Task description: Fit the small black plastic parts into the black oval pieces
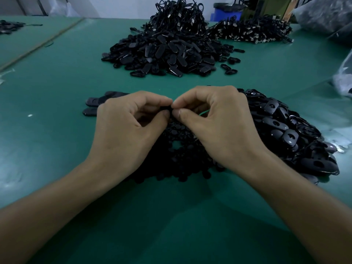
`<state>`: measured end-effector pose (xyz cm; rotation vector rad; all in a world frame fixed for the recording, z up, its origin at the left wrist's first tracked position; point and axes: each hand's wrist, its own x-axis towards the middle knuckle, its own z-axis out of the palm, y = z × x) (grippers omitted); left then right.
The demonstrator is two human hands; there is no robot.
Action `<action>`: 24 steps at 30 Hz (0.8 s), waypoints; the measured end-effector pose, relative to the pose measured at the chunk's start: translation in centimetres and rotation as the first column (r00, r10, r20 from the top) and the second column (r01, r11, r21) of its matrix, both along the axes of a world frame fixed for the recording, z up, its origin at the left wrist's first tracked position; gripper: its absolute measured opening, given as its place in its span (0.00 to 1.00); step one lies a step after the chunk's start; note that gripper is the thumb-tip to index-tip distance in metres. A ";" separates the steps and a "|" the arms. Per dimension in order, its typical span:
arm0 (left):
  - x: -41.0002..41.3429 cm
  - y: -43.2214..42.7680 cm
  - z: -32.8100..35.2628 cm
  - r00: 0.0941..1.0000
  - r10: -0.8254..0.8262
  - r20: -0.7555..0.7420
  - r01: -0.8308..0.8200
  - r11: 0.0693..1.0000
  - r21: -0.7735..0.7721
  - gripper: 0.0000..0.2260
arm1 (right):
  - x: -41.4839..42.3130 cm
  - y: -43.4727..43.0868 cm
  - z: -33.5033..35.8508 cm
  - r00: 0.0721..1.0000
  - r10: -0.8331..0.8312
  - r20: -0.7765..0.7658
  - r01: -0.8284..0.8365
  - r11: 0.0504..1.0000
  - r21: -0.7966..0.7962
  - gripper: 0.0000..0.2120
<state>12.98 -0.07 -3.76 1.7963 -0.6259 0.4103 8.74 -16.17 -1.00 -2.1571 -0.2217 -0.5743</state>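
The green surface (57, 82) carries a pile of small black parts (177, 161). Right of this pile is a large heap of oval pieces (285, 130), and left of it are only a few ovals (95, 106), so most of the work probably remains. Above the pile, the left hand (129, 121) and the right hand (215, 115) together pinch one black piece (170, 111), which is mostly hidden.

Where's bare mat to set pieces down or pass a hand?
Widest: green mat left of the left hand, past the few loose ovals. Also the strip between far oval pile and hands, and between the forearms. Crowded: small-parts heap under the hands pinching a black piece; near oval pile beside the right hand.
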 end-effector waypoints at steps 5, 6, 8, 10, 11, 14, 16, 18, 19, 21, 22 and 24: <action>0.1 -0.1 0.1 0.998 -0.039 -0.049 0.036 0.997 -0.075 0.09 | 0.1 0.1 -0.2 1.000 0.002 -0.011 -0.002 1.000 0.019 0.07; 0.1 -0.1 0.1 0.998 -0.043 -0.053 0.039 0.996 -0.083 0.09 | 0.1 0.2 -0.2 1.000 0.002 -0.011 -0.002 1.000 0.014 0.07; 0.1 -0.1 0.1 0.997 -0.050 -0.060 0.044 0.995 -0.094 0.10 | 0.2 0.1 -0.2 1.000 0.004 -0.011 -0.004 1.000 0.014 0.08; 0.1 -0.2 0.1 0.997 -0.051 -0.065 0.045 0.994 -0.098 0.10 | 0.2 0.1 -0.2 1.000 -0.003 -0.016 0.003 1.000 0.011 0.08; 0.1 -0.2 0.1 0.996 -0.052 -0.068 0.045 0.994 -0.099 0.10 | 0.2 0.1 -0.2 1.000 -0.006 -0.016 0.006 1.000 0.007 0.08; 0.1 -0.2 0.2 0.996 -0.060 -0.068 0.054 0.995 -0.081 0.10 | 0.3 0.1 -0.2 1.000 0.000 -0.020 0.000 1.000 0.006 0.09; 0.1 -0.2 0.1 0.995 -0.069 -0.072 0.064 0.995 -0.070 0.10 | 0.3 0.1 -0.2 0.999 0.012 -0.037 -0.011 1.000 0.012 0.10; 0.0 -0.1 0.1 0.996 -0.068 -0.060 0.065 0.997 -0.052 0.10 | 0.4 0.0 -0.1 0.998 0.018 -0.065 -0.017 1.000 0.020 0.12; 0.0 -0.1 0.1 0.997 -0.067 -0.048 0.065 0.997 -0.041 0.10 | 0.4 -0.1 -0.1 0.997 0.013 -0.076 -0.011 1.000 0.021 0.13; -0.1 -0.1 0.2 0.998 -0.059 -0.020 0.059 0.998 -0.019 0.12 | 0.5 -0.2 -0.1 0.996 0.003 -0.093 0.001 0.999 0.037 0.13; -0.2 -0.1 0.2 0.999 -0.053 -0.007 0.053 0.999 -0.009 0.12 | 0.6 -0.3 -0.1 0.995 0.009 -0.103 -0.003 0.998 0.064 0.13; -0.3 -0.2 0.3 0.999 -0.045 0.013 0.045 0.999 -0.002 0.13 | 0.6 -0.3 0.0 0.992 0.038 -0.124 -0.022 0.992 0.125 0.13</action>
